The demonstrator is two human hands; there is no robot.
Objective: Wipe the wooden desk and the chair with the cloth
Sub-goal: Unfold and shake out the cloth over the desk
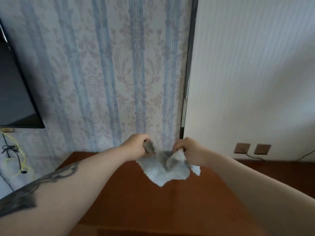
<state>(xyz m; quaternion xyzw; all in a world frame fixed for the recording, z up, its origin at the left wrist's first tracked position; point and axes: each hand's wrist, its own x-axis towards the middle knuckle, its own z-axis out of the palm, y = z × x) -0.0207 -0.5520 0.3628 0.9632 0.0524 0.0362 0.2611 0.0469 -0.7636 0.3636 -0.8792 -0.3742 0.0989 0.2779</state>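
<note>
A pale grey-white cloth (162, 171) hangs spread between both hands above the far part of the reddish-brown wooden desk (144, 206). My left hand (136, 145) grips the cloth's upper left edge, fingers curled round it. My right hand (186, 149) grips the upper right edge the same way. The cloth's lower tip hangs close over the desk top; whether it touches the wood I cannot tell. No chair is in view.
Striped floral wallpaper (105, 74) stands right behind the desk. A dark wall-mounted screen (15, 92) hangs at the left, with black and yellow cables (15, 155) below it. Two wall sockets (252, 148) sit on the white wall at the right.
</note>
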